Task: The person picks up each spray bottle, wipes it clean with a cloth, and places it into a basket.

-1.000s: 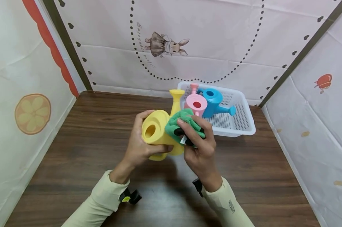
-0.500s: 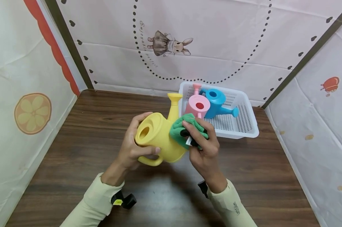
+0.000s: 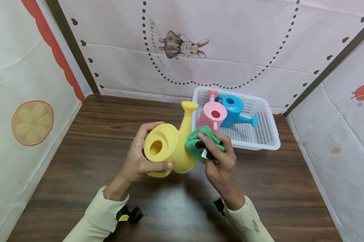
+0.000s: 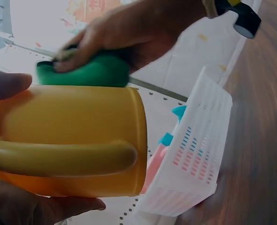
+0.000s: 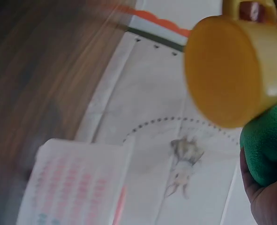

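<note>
A yellow watering can [image 3: 177,151] is held tilted above the table, its spout toward the far wall. My left hand [image 3: 139,156] grips it around the top end, thumb along the near side by the handle. In the left wrist view the can's handle [image 4: 63,159] faces the camera. My right hand [image 3: 222,161] holds a bunched green cloth [image 3: 197,144] with black patches and a white tag. The cloth presses on the can's right side. From the right wrist, the can's round base [image 5: 222,72] shows, with the cloth against the body beside it.
A white perforated basket [image 3: 268,134] stands at the back right of the wooden table [image 3: 94,144]. Inside are a pink watering can [image 3: 212,112] and a blue watering can [image 3: 231,111]. Printed fabric walls [image 3: 115,50] enclose the table at the back and both sides.
The yellow watering can has shifted slightly left and toward me, and turned a little in the left hand. The right hand has moved slightly right and nearer with the cloth, which stays on the can.
</note>
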A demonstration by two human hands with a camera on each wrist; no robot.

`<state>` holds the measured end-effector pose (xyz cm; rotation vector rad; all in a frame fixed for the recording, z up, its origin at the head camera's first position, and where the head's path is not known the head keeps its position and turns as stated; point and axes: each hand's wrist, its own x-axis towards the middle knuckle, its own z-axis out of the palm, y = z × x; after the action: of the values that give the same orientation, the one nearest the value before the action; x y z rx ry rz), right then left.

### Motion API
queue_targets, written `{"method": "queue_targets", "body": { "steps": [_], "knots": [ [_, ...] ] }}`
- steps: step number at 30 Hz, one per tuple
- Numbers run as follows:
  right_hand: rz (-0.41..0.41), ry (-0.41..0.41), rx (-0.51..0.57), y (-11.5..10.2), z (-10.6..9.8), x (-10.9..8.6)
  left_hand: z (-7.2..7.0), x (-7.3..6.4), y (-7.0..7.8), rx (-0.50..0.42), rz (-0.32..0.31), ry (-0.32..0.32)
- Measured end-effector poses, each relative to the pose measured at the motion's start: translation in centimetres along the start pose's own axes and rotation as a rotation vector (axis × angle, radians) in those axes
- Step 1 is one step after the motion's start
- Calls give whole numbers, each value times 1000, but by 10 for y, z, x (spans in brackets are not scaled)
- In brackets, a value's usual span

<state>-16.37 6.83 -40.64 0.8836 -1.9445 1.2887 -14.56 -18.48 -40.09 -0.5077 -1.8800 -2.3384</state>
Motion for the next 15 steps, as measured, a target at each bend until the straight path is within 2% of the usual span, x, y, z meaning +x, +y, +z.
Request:
{"method": "queue_targets", "body": {
  "steps": [3, 6, 12, 15],
  "knots": [
    [-36, 7, 6, -4, 3, 7, 2, 3, -4, 53, -23, -2],
    [-76, 13, 22, -6, 6, 14, 3, 7, -8, 52, -42, -11],
    [-130, 18, 45, -1, 10, 25, 1, 12, -16, 77, -24, 7],
    [-113, 10, 30, 7, 11, 27, -2, 16, -17, 100, -9, 19]
  ]
}}
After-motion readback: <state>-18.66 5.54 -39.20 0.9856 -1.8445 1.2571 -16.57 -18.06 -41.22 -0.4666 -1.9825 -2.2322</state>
